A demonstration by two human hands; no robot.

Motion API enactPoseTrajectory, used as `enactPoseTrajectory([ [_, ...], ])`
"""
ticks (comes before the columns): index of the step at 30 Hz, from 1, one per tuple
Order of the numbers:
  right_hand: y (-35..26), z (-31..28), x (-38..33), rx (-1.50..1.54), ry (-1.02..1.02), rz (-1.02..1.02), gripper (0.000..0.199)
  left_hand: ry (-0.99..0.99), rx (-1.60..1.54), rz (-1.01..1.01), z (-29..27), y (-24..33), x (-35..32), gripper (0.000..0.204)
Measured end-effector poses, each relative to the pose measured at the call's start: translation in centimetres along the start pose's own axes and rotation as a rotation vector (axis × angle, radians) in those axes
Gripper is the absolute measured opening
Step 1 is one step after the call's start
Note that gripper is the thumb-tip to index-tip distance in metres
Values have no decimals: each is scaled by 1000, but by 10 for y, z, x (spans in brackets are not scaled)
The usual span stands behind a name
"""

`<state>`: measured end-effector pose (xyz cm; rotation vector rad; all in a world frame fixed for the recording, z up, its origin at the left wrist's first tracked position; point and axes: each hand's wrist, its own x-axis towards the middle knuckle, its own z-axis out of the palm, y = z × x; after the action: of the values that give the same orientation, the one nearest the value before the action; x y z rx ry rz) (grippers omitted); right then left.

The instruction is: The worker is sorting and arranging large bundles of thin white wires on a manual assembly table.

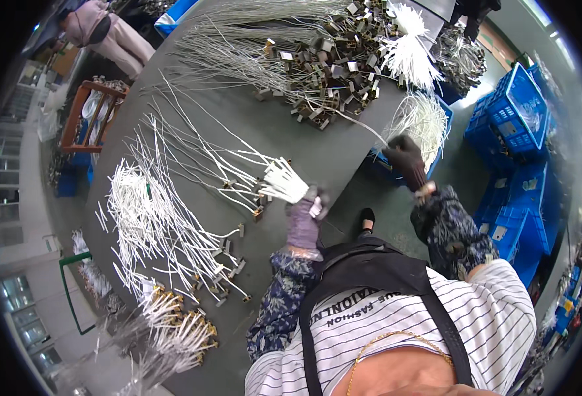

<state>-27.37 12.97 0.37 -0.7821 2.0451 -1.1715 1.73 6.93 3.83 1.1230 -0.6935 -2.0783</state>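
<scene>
In the head view, the left hand [303, 218], gloved in purple, is closed round a bundle of white tubes [283, 181] over the counter [334, 155], near its edge; the right hand [406, 162], gloved dark, appears pinched on the end of a white strand [360, 123] reaching toward a pile of metal pieces [334, 69]. The tubes look light, bendy and probably slippery against each other, so a snug whole-bundle grip suits; the strand seems springy, best pinched near its tip.
</scene>
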Motion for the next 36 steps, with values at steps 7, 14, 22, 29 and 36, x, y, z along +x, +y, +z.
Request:
enactPoseTrajectory([
  [7, -53, -31, -68, 214, -170, -381, 20, -163, -508, 81, 113, -28, 31, 28],
  [14, 72, -159, -132, 338, -508, 486, 12, 73, -410, 165, 96, -43, 99, 22],
  [22, 188, -256, -200, -161, -296, 638, 19, 122, -296, 409, 90, -1, 90, 23],
  [29, 174, -227, -173, -54, -349, 605, 16, 250, -172, 514, 99, 73, 56, 26],
  [36, 136, -192, -162, -39, -439, 452, 22, -176, 196, 253, 65, 42, 49, 21],
])
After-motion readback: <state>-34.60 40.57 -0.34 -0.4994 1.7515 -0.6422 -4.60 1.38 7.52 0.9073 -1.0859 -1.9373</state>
